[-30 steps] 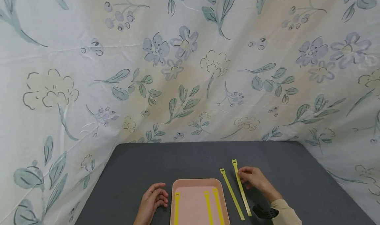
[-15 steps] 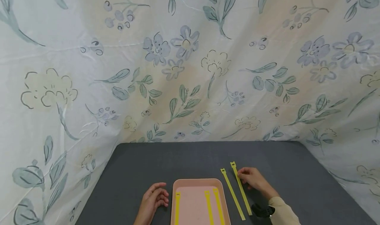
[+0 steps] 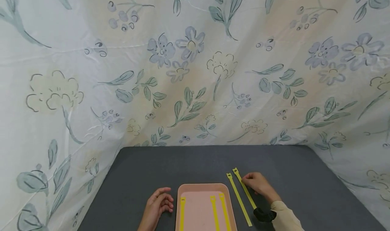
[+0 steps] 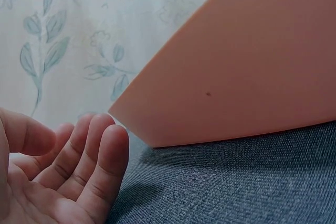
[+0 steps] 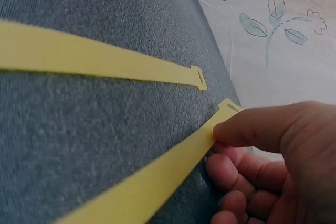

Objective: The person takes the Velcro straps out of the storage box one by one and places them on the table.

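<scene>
My right hand (image 3: 259, 186) pinches a yellow hook-and-loop cable tie (image 3: 247, 192) near its slotted head, between thumb and index finger; the right wrist view shows the tie's strap (image 5: 152, 179) running away toward the lower left. Just left of it a second yellow cable tie (image 3: 239, 200) lies on the dark cloth, untouched. My left hand (image 3: 156, 206) rests loosely curled beside the pink tray (image 3: 198, 214), holding nothing. In the left wrist view its fingers (image 4: 107, 161) stay slightly apart from the tray wall (image 4: 231, 72).
Inside the tray lie a yellow tie (image 3: 182, 214) along the left side and two more on the right, one being the rightmost tie (image 3: 224, 212). Dark grey cloth (image 3: 182, 163) covers the table. A floral curtain (image 3: 195, 71) hangs behind and at both sides.
My right hand has shifted slightly left, and the pinched tie's slotted head has swung left and toward me, nearer the second tie's head. My left hand and the tray stay put.
</scene>
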Tool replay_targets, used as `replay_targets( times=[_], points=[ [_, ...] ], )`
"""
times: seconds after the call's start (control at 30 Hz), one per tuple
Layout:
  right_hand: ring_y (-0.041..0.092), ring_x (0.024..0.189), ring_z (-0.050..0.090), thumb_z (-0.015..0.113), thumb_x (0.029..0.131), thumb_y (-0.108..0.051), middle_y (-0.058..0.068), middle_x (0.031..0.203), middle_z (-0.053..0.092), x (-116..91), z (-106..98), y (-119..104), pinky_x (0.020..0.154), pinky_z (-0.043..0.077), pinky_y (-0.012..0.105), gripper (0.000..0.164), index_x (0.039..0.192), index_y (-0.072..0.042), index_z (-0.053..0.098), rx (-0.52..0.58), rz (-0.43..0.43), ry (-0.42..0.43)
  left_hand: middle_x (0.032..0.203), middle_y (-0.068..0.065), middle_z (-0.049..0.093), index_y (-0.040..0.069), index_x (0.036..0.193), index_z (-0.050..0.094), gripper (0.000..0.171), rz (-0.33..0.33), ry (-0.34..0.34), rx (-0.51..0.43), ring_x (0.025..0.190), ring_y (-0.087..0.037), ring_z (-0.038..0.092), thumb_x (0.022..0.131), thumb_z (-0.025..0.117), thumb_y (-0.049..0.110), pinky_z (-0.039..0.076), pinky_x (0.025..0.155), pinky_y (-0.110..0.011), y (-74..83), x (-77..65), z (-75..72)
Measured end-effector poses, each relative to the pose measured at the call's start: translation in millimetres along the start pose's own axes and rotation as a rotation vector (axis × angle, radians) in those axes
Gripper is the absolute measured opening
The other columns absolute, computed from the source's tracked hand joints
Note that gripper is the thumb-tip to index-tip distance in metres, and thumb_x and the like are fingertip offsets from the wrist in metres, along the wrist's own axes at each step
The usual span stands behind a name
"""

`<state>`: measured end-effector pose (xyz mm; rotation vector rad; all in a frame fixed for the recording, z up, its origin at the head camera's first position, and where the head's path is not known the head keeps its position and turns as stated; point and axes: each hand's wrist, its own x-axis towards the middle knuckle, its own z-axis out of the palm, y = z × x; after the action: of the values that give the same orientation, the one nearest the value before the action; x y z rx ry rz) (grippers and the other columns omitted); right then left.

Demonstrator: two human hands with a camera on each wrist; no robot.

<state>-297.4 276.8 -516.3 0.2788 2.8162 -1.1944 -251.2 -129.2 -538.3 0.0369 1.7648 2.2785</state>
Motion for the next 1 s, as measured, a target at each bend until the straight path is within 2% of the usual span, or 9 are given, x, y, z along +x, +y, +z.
replay_targets(
  times=[0.23, 0.5, 0.8, 1.0],
  points=[
    [0.016, 0.061, 0.054, 0.061, 0.088, -0.021, 0.004, 0.085, 0.066, -1, 1, -2, 0.048, 0.045, 0.031, 0.02, 0.095, -0.005, 0.071, -0.017, 0.037, 0.009, 0.087, -0.003, 0.06, -0.004, 0.131, 0.042, 0.039, -0.002, 0.0, -0.004, 0.072, -0.016, 0.06, 0.102, 0.043, 0.021, 0.056, 0.069, -0.032, -1.2, 0.6, -0.6],
    [0.016, 0.063, 0.053, 0.06, 0.086, -0.02, 0.003, 0.078, 0.062, -2, 0, -5, 0.049, 0.046, 0.031, 0.019, 0.091, -0.006, 0.071, -0.045, 0.033, 0.031, 0.088, -0.004, 0.06, -0.004, 0.131, 0.043, 0.04, 0.003, 0.001, -0.012, 0.072, -0.017, 0.06, 0.101, 0.044, 0.022, 0.056, 0.07, -0.033, -0.4, 0.4, -0.6],
    [0.015, 0.053, 0.048, 0.059, 0.085, -0.021, 0.003, 0.065, 0.056, -9, 0, -7, 0.048, 0.042, 0.029, 0.019, 0.09, -0.005, 0.069, -0.083, 0.083, 0.027, 0.088, -0.003, 0.06, -0.003, 0.131, 0.043, 0.038, -0.024, 0.013, 0.015, 0.073, -0.016, 0.06, 0.102, 0.041, 0.021, 0.056, 0.07, -0.033, 2.8, -0.3, 1.3],
    [0.016, 0.054, 0.048, 0.059, 0.086, -0.02, 0.004, 0.067, 0.056, -12, 1, -7, 0.047, 0.041, 0.029, 0.018, 0.089, -0.005, 0.066, -0.096, 0.076, 0.027, 0.087, -0.003, 0.061, -0.004, 0.131, 0.044, 0.038, -0.019, 0.018, 0.014, 0.073, -0.016, 0.06, 0.102, 0.041, 0.021, 0.056, 0.07, -0.033, 2.2, 0.4, 1.7]
  ],
)
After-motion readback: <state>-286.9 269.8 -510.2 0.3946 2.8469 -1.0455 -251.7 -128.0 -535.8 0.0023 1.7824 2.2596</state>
